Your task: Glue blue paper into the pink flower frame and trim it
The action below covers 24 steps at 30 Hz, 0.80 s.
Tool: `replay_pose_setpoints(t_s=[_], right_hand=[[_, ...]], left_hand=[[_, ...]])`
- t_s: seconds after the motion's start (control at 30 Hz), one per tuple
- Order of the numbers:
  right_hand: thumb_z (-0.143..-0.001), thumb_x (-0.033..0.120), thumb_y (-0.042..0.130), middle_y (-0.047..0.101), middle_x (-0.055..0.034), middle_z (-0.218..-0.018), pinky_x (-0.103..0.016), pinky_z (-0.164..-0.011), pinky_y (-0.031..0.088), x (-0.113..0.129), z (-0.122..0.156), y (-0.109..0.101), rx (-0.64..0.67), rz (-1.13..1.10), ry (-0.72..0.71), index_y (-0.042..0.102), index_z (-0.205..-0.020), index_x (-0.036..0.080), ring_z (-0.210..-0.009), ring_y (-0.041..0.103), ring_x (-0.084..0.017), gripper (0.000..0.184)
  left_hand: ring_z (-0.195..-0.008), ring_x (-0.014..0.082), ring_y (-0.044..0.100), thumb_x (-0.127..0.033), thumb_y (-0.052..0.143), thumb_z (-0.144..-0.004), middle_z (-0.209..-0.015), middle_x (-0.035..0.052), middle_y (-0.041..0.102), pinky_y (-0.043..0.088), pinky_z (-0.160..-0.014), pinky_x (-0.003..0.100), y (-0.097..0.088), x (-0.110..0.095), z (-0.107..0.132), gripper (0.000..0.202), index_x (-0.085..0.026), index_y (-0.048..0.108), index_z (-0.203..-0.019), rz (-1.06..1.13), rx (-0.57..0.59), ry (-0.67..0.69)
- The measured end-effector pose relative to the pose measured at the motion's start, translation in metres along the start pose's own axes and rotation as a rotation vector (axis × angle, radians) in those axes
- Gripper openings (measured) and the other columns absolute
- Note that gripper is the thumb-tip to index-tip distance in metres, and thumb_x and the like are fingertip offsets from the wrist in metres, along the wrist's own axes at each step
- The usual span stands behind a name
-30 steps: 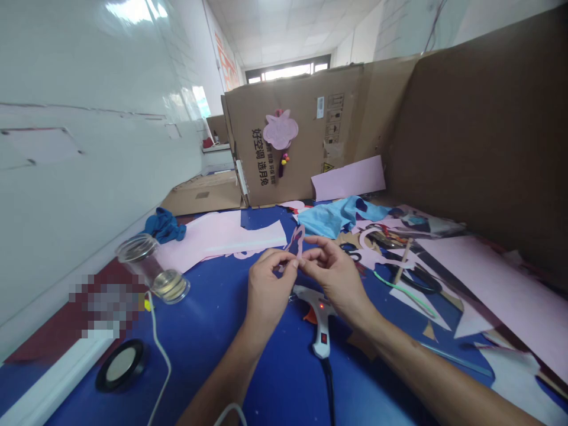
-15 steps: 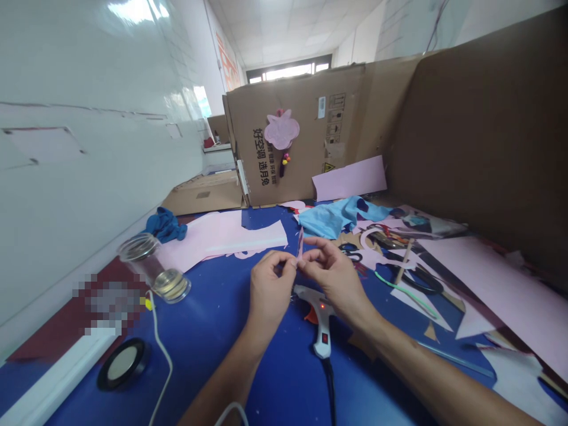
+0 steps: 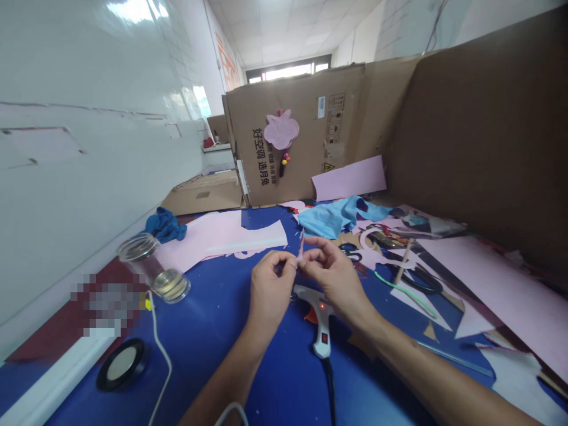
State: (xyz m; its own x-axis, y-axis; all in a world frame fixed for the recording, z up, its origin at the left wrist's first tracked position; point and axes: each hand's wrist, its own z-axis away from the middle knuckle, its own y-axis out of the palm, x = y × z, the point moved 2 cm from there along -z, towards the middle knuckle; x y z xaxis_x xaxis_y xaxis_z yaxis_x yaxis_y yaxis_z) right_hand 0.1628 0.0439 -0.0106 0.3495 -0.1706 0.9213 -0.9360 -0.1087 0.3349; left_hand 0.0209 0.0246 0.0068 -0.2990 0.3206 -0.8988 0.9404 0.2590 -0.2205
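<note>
My left hand (image 3: pixel 274 286) and my right hand (image 3: pixel 331 273) meet fingertip to fingertip above the middle of the blue table. Both pinch a small pink paper piece (image 3: pixel 301 247), held upright and seen nearly edge-on, so its outline cannot be made out. Just below my right hand lies a white hot glue gun (image 3: pixel 323 331) with an orange trigger and a lit red light. Its black cord runs toward me. Beyond my fingers, a light blue cloth (image 3: pixel 331 218) lies crumpled.
At left stand a clear jar (image 3: pixel 155 266) and a black tape roll (image 3: pixel 120 365). Pink sheets (image 3: pixel 217 234) lie behind them. Scissors (image 3: pixel 351 252), a green strip (image 3: pixel 408 294) and paper scraps crowd the right. A cardboard panel (image 3: pixel 306 148) with a pink cloud-shaped ornament (image 3: pixel 281 130) stands behind.
Both hands keep nearly the same place and pinch. The pink paper piece between them has turned or leaned very slightly; the glue gun and other things stay put.
</note>
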Motion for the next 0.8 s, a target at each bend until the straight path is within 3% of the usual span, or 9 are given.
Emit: replay_pose_setpoints(t_s=[0.3,0.5,0.67,0.8], right_hand=[[-0.073,0.030,0.089,0.069,0.0045,-0.080,-0.029,-0.071,0.049,-0.0022,-0.0009,-0.0019,-0.013,-0.041,0.010,0.062,-0.119,0.023,-0.070,0.063,-0.014,0.054],[-0.074,0.031,0.089,0.070,0.0043,-0.081,-0.029,-0.072,0.050,-0.0046,-0.0007,-0.0008,-0.005,-0.059,0.032,0.060,-0.123,0.023,-0.072,0.063,-0.014,0.058],[-0.070,0.027,0.090,0.070,0.0057,-0.075,-0.027,-0.068,0.049,-0.0067,-0.0021,-0.0017,-0.015,-0.098,0.065,0.060,-0.124,0.022,-0.066,0.061,-0.013,0.062],[-0.070,0.026,0.089,0.070,0.0060,-0.074,-0.028,-0.069,0.050,-0.0073,-0.0028,-0.0017,-0.028,-0.107,0.060,0.060,-0.123,0.022,-0.065,0.060,-0.013,0.061]], left_hand=[[-0.093,0.0245,0.065,-0.018,0.063,-0.091,-0.095,0.0064,0.074,0.048,-0.086,0.035,-0.0010,-0.0068,0.0044,0.018,-0.027,0.078,-0.088,-0.253,0.024,0.222],[-0.094,0.0248,0.067,-0.014,0.061,-0.092,-0.096,0.0061,0.076,0.047,-0.089,0.035,-0.0008,-0.0066,0.0073,0.023,-0.028,0.079,-0.091,-0.233,0.002,0.267],[-0.096,0.0226,0.068,-0.013,0.056,-0.097,-0.099,0.0053,0.075,0.049,-0.088,0.035,0.0007,-0.0049,0.0099,0.022,-0.024,0.075,-0.098,-0.406,0.013,0.402],[-0.096,0.0218,0.068,-0.012,0.060,-0.095,-0.100,0.0042,0.076,0.051,-0.087,0.035,-0.0002,-0.0031,0.0079,0.018,-0.023,0.073,-0.098,-0.451,-0.009,0.396]])
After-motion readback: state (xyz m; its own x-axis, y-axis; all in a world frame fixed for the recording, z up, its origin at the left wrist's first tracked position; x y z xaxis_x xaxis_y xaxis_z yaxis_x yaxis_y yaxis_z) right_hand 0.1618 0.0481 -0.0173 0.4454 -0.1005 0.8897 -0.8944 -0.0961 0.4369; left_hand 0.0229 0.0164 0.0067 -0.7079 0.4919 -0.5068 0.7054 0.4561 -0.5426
